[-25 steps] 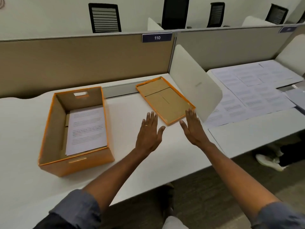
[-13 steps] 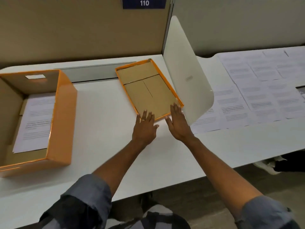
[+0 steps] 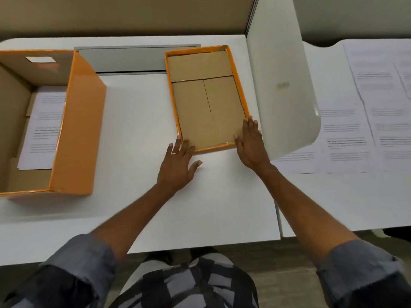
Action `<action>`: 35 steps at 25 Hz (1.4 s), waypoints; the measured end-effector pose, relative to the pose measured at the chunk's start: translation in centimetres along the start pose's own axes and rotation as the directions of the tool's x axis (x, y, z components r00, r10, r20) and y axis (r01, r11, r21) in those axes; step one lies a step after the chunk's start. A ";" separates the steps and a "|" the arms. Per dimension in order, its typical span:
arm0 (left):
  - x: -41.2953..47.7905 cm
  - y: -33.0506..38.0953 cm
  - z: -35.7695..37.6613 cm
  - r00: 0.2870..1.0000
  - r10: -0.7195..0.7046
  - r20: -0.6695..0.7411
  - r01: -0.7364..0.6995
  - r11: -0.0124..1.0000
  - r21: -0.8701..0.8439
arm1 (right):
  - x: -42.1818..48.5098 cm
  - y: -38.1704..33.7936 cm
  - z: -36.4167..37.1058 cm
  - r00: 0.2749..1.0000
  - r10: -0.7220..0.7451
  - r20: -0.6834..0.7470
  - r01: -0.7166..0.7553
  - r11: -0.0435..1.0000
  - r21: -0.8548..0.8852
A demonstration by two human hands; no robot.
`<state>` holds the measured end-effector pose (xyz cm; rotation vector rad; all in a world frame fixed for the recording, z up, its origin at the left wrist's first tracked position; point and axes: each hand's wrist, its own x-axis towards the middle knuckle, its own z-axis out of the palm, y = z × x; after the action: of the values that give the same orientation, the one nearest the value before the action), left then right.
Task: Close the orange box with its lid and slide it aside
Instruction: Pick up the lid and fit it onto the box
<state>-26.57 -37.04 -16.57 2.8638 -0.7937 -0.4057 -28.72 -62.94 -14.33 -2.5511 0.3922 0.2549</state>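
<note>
- Starting big: white worktop (image 3: 138, 121) carries everything; a white divider panel (image 3: 280, 90) stands just right of the lid, printed sheets (image 3: 347, 130) spread beyond it.
- Orange box (image 3: 77, 121) sits at the left, open, upright, partly out of frame, well apart from the lid. Inside it: a printed paper stack (image 3: 42, 127) lying flat on the brown floor; it looks well below the rim, so it shouldn't block closing.
- Orange lid (image 3: 206, 101) lies inside-up on the worktop near centre, brown cardboard showing, nothing in it.
- Your left hand (image 3: 178, 161) is spread flat, fingers on the lid's near-left corner, thumb out on the worktop. Not gripping anything yet.
- Your right hand (image 3: 252, 143) is also unclenched, fingers laid along the lid's near-right corner, thumb by the near edge. No grasp yet either.
- Step, by my read: getting hold of the lid. It needs flipping before it goes on.
- Risks: the divider is tight against your right hand, so a wide flip could knock it. Holding only the near corners lets the far end sag or twist. Landing the lid skewed on the box could catch a rim or shove the box.
</note>
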 end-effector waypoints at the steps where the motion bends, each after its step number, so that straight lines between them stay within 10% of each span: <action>1: -0.2 -0.7 -0.2 0.999 -0.021 -0.037 0.018 0.997 -0.075 | 0.5 0.0 0.1 1.000 0.023 0.012 -0.023 1.000 0.010; 6: 1.6 -1.8 -2.9 0.946 -0.325 0.015 0.256 0.714 -0.651 | 2.7 -1.1 0.3 0.983 0.162 0.086 -0.178 0.955 0.236; 12: 3.9 -1.9 -5.1 0.849 -0.474 0.235 0.424 0.343 -0.838 | 4.6 -1.9 -0.6 0.932 0.332 0.146 -0.362 0.823 0.439; 24: -1.2 -7.1 -7.1 0.935 -0.354 0.011 0.196 0.489 -0.850 | 0.5 -5.4 -1.9 0.982 0.126 0.142 -0.187 0.775 0.604; 35: -10.6 -14.9 -15.1 0.972 -0.108 -0.207 -0.093 0.634 -0.768 | -11.8 -17.2 -1.0 0.972 0.234 0.026 -0.122 0.405 0.906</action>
<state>-23.65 -17.82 -2.90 2.0301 -0.4028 -0.2957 -34.12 -46.88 -2.13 -1.4103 0.6361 -0.0434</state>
